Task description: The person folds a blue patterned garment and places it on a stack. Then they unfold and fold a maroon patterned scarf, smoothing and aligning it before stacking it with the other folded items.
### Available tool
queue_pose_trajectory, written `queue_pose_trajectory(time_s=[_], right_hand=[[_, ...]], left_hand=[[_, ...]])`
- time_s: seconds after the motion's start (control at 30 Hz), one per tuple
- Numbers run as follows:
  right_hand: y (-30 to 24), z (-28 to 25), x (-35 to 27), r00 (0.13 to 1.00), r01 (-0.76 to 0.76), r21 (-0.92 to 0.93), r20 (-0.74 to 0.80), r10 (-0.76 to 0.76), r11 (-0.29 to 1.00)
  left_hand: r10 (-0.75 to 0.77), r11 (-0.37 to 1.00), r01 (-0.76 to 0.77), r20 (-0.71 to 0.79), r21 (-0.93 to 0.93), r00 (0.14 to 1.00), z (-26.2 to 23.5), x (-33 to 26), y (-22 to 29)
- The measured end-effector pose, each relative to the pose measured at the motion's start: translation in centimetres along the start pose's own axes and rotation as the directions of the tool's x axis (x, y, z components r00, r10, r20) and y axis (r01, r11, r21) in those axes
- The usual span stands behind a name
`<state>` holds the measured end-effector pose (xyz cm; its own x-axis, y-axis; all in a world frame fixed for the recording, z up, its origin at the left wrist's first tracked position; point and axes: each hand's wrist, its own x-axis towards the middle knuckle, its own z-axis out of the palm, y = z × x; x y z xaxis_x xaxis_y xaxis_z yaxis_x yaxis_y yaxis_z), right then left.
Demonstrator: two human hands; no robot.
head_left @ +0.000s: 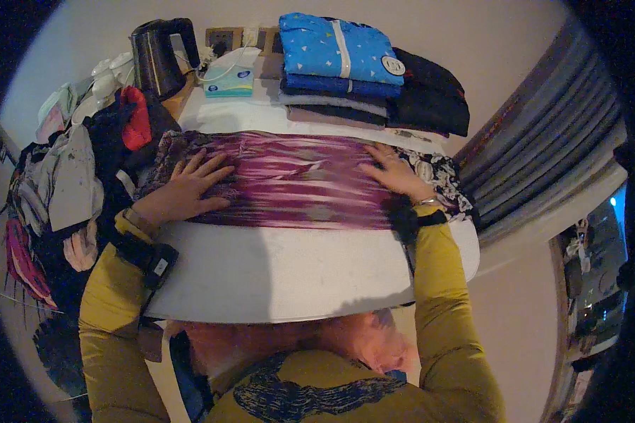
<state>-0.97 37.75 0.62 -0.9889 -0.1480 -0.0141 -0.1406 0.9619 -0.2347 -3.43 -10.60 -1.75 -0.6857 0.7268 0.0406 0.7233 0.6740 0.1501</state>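
A garment in purple, pink and white streaks [303,180] lies spread in a long flat band across the white table [317,275]. Its left end is a darker, mottled fabric, and black-and-white patterned cloth [437,176] shows at its right end. My left hand [187,189] rests on the left part, fingers spread. On the right part lies my right hand [395,173], palm down with the fingers stretched out. Neither hand grips anything.
Behind the garment stands a stack of folded clothes [342,53], blue on top, beside folded black clothing [430,92]. A tissue pack [229,77] and a dark kettle [159,60] are at the back left. Heaped clothes [70,176] fill the left side; a grey curtain [543,155] hangs right.
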Motion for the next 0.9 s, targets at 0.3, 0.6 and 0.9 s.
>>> queue_pose_trajectory(time_s=[0.3, 0.6, 0.9], right_hand=[[11.4, -0.5, -3.0, 0.851, -0.403, 0.019, -0.359, 0.383, 0.915], [11.3, -0.4, -1.9, 0.796, -0.541, -0.031, -0.342, 0.5, 0.84], [2.1, -1.7, -2.1, 0.918, -0.126, -0.079, -0.388, 0.086, 0.989]], left_hand=[[0.004, 1.0, -0.004, 0.011, 0.003, 1.0, -0.1, 0.1, 0.1], [-0.029, 1.0, 0.029, 0.053, -0.005, 0.998, -0.7, 0.0, 0.5], [0.025, 0.999, -0.025, -0.018, -0.021, 1.0, -0.6, -0.4, 0.3]])
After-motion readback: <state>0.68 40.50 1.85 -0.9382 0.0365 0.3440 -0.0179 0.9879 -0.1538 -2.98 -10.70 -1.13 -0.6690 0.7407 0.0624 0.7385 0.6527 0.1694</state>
